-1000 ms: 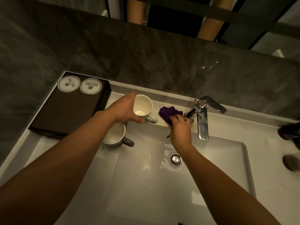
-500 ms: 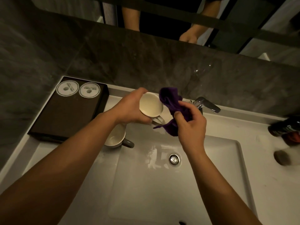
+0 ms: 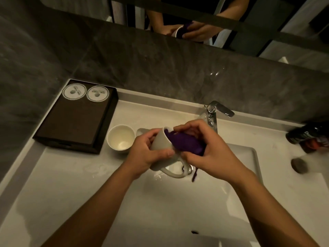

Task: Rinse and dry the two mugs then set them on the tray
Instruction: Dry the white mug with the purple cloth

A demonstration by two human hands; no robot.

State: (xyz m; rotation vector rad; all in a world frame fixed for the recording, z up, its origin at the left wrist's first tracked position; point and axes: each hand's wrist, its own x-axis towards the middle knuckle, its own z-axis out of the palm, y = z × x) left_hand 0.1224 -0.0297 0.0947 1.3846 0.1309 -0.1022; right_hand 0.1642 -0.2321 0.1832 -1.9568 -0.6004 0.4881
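two hands meet at frame centre: the left hand [image 3: 151,154] grips a tilted white mug [image 3: 163,148], handle downward; the right hand [image 3: 204,150] presses a purple cloth [image 3: 185,143] into its mouth. second mug [image 3: 120,139] stands upright centre-left beside the dark tray [image 3: 74,125].

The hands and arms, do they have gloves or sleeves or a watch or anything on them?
No. The left hand and the right hand are both bare, with no gloves. Both forearms are bare too, as far down as the picture shows, so no sleeves reach into view. No watch, bracelet or ring shows on either one. The fingernails look short and plain, though the light is dim.
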